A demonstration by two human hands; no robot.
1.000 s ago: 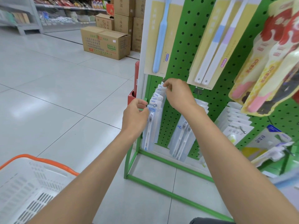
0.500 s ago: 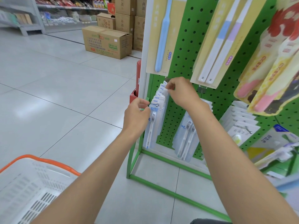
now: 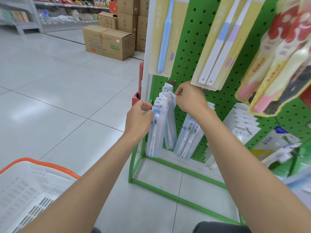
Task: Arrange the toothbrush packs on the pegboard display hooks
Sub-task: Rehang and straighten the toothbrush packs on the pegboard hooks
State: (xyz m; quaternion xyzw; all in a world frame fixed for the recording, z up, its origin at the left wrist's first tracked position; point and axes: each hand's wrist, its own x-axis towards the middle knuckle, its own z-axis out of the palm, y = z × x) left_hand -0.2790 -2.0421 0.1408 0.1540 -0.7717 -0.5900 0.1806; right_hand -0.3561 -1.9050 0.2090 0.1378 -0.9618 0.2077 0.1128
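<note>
Shop aisle, green pegboard (image 3: 185, 47): toothbrush packs (image 3: 165, 96) hang on a low hook (image 3: 159, 106). Left hand (image 3: 138, 115) pinches the front pack (image 3: 157, 132), right hand (image 3: 188, 98) pinches a rear pack (image 3: 172, 105); a careless tug could slide packs off.

A white slotted basket (image 3: 25, 195) with an orange rim sits on the pale tiled floor (image 3: 58, 98) at the lower left. Farther off, a large printed cardboard box (image 3: 107, 42) stands on the floor. Taller stacked cartons (image 3: 127, 22) are just behind it, and stocked store shelves (image 3: 67, 7) run along the far edge.
</note>
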